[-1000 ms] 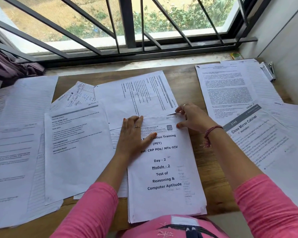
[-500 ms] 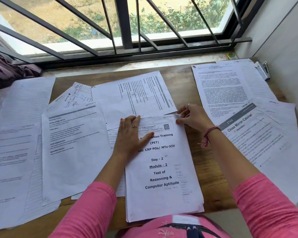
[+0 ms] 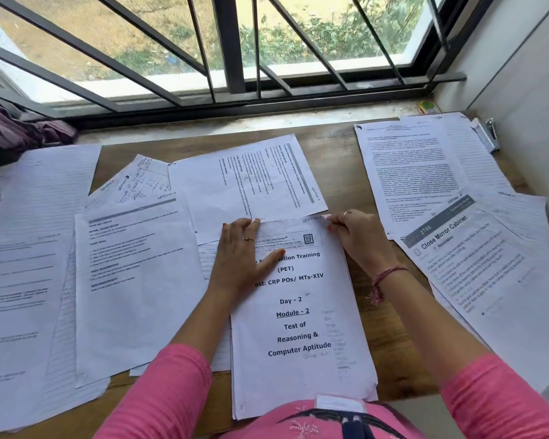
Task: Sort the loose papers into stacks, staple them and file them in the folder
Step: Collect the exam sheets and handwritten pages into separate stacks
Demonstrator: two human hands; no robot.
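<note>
A stack of white papers point(image 3: 301, 324) titled "Test of Reasoning & Computer Aptitude" lies in front of me on the wooden table point(image 3: 336, 172). My left hand point(image 3: 244, 251) presses flat on its upper left part, fingers spread. My right hand point(image 3: 355, 239) pinches the stack's top right corner. Loose sheets point(image 3: 137, 280) lie to the left, one sheet point(image 3: 244, 182) lies behind the stack, and more papers point(image 3: 476, 258) spread on the right. A stapler point(image 3: 488, 134) rests at the far right by the wall. No folder is visible.
A barred window point(image 3: 229, 58) and stone sill point(image 3: 235, 122) run along the table's back edge. A purple cloth point(image 3: 16, 131) sits at the far left. A small green and yellow object point(image 3: 428, 106) lies on the sill. A white wall point(image 3: 520, 90) closes the right side.
My right hand has shifted slightly at the stack's top right corner, and the stack's top edge now lies flatter. My left hand stays pressed on the stack.
</note>
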